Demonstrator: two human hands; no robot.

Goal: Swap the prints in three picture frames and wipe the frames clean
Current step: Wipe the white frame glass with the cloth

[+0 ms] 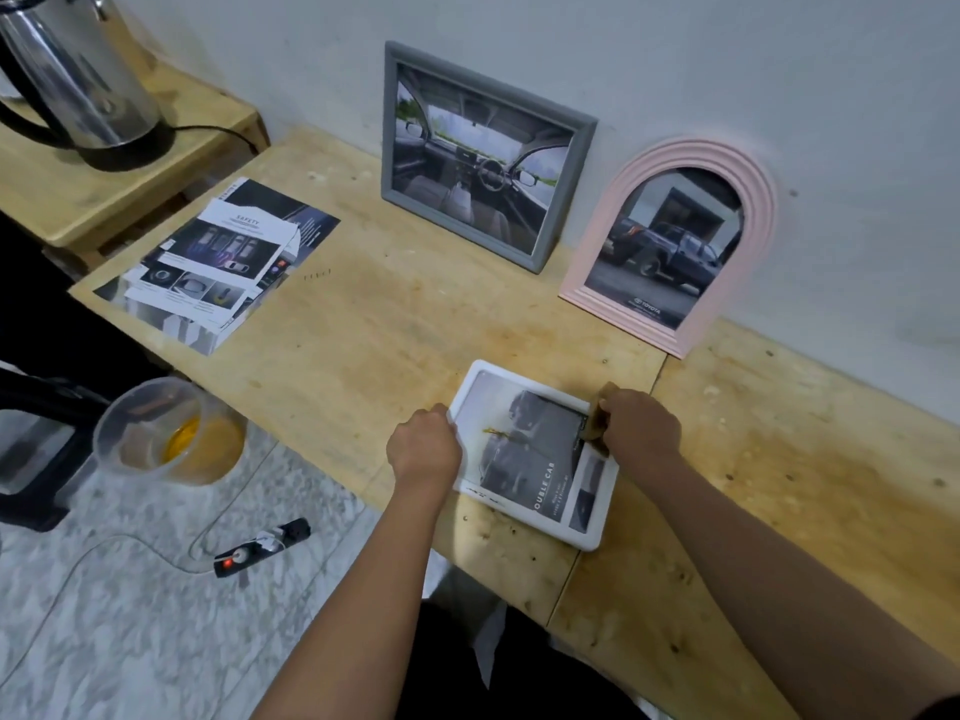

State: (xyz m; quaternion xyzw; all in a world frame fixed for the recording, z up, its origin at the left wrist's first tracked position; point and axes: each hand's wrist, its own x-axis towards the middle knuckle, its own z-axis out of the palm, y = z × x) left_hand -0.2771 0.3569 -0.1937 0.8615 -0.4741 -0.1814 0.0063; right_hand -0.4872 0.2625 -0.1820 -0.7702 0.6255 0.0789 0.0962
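- wooden table (363,324) ran along the wall, near edge cut off bottom right
- kettle (67,70) on a lower side table top left, lid and most of the handle out of shot
- stack of prints (218,262) lay fanned at the table's left end, text too small to read apart from "SAFETY"
- grey frame (581,163) leaned on the wall w/ a car-interior print
- pink arch frame (759,210) leaned just beside it on the right, pickup print inside
- white frame (563,531) lay flat face up near the front edge, between both hands. Print read "OUBLE CAB", 1st letter not visible
- plastic jug (166,433) sat low on the left, something yellow inside, blurry
- power strip (262,548) on the floor, red switch lit
- left hand (423,449) was curled round the white frame's left rim, fingertips hidden
- right hand (641,426) was clenched on a brown wad (596,436) at the frame's right side. Cloth or sponge, couldn't tell
- tiny yellowish speck (498,433) sat mid-glass, no idea what
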